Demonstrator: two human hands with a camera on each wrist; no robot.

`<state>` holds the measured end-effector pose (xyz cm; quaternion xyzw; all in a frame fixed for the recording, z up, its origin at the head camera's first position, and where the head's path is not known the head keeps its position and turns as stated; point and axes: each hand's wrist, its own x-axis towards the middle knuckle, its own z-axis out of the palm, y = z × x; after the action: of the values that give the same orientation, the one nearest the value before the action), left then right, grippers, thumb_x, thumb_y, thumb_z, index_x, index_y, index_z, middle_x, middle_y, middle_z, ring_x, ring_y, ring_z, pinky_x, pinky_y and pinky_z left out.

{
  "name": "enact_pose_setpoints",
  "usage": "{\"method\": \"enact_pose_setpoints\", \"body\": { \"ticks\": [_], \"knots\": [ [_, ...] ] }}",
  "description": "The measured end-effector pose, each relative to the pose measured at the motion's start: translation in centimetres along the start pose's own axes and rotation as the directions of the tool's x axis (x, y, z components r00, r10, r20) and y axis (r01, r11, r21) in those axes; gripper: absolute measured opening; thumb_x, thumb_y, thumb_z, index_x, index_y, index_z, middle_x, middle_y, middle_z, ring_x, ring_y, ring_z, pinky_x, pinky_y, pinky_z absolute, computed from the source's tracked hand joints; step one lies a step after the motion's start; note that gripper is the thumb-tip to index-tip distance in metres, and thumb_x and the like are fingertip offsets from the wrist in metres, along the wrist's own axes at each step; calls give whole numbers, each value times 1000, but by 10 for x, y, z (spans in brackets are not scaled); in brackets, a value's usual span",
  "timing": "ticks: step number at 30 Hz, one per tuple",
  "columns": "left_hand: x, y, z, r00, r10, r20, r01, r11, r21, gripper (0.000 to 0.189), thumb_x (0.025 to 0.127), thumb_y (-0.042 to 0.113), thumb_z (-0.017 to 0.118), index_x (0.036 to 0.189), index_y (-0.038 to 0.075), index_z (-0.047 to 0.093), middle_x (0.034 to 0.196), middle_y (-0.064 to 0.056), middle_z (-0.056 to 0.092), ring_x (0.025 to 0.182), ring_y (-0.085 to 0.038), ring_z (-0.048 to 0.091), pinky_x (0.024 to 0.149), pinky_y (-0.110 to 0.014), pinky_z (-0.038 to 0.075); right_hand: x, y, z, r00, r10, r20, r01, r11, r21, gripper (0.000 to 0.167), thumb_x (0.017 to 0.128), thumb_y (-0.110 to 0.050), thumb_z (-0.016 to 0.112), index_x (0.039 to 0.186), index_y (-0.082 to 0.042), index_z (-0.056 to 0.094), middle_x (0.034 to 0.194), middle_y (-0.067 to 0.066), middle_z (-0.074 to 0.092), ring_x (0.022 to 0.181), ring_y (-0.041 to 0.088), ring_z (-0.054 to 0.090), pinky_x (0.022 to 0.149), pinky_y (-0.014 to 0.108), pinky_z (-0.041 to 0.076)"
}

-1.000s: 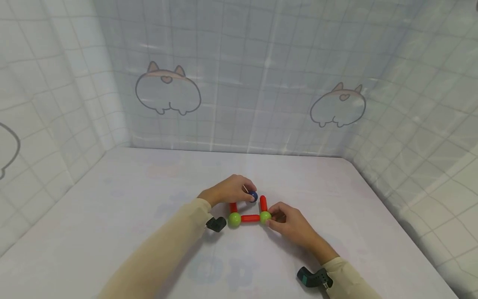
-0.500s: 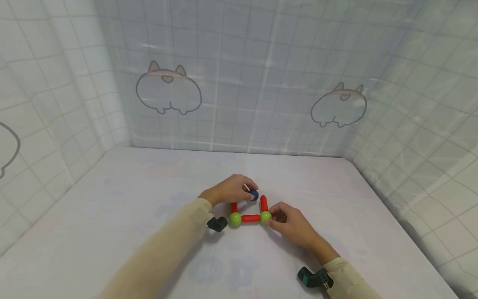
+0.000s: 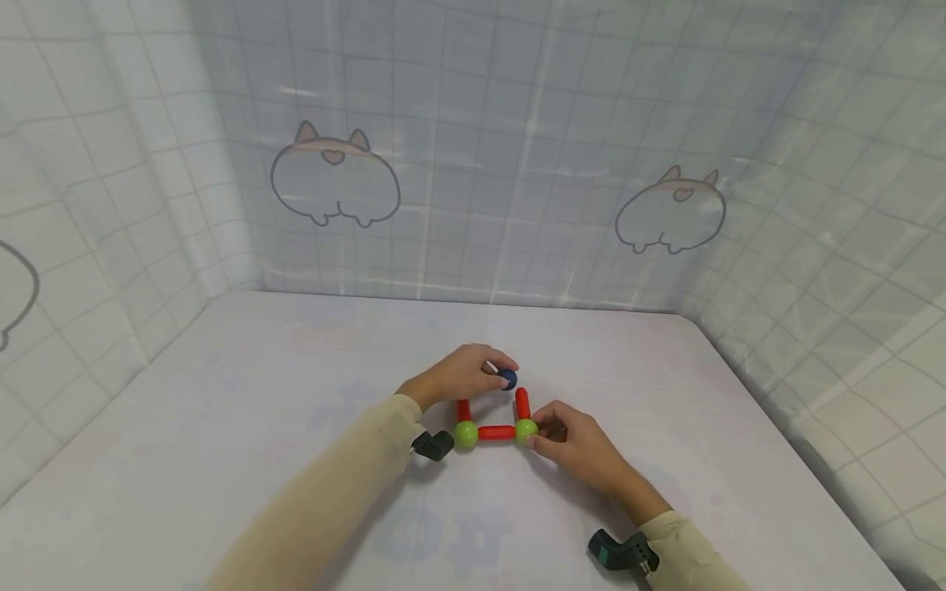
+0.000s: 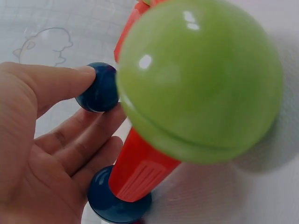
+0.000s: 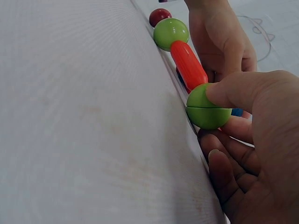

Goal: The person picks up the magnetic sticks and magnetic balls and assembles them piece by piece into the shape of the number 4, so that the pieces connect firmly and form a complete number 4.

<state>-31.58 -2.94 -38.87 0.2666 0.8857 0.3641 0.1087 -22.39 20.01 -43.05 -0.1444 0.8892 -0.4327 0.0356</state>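
Note:
Three red rods and two green balls form a U on the table in the head view. My left hand [image 3: 467,374] pinches a blue ball [image 3: 507,378] between thumb and fingers, just beyond the free end of the right rod [image 3: 522,402]. Thumb and fingers of my right hand [image 3: 580,445] hold the right green ball [image 3: 525,430]. Between the two green balls lies the front rod [image 3: 497,432], with the left green ball [image 3: 466,434] at its other end. In the left wrist view, a second blue ball [image 4: 117,198] caps the left rod [image 4: 142,168], beneath my left hand.
A dark red ball [image 5: 160,17] shows behind the far green ball in the right wrist view. The pale table [image 3: 296,361] is enclosed by grid-patterned sheets, the back one [image 3: 473,205] printed with animal outlines. Dark devices [image 3: 624,550] sit at both wrists.
My left hand has moved slightly right and away from me with the blue ball, toward the end of the right rod. My right hand has kept its hold on the green ball.

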Motion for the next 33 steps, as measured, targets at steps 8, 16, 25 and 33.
{"method": "enact_pose_setpoints", "body": {
  "ticks": [8,16,25,33],
  "knots": [
    [3,1,-1,997,-68,-29,67,996,-56,37,94,23,70,131,19,68,119,5,66,107,-17,63,92,-36,53,0,1,-1,1000,1,0,-1,1000,-12,25,89,-25,76,109,-15,64,94,-4,64,86,17,60,76,29,54],
    [4,-1,-1,994,-92,-52,88,992,-89,40,93,18,71,133,19,66,124,2,66,109,-18,63,92,-36,54,0,2,-1,1000,-8,2,8,1000,-9,24,89,-24,76,108,-15,64,94,-4,65,86,17,60,76,29,54],
    [5,-2,-4,994,-63,-85,54,993,-107,36,94,19,70,130,16,67,122,-2,66,104,-18,64,90,-35,54,0,3,0,1000,-11,-2,11,1000,-10,25,89,-24,77,109,-15,64,94,-4,65,85,17,60,75,29,54],
    [6,-3,-3,995,-58,-82,47,992,-121,34,93,21,72,126,16,66,119,-1,66,102,-18,64,89,-34,54,0,2,-1,1000,-12,4,12,1000,-12,26,89,-25,76,109,-14,64,95,-4,65,87,17,60,76,29,54]
  ]
}}
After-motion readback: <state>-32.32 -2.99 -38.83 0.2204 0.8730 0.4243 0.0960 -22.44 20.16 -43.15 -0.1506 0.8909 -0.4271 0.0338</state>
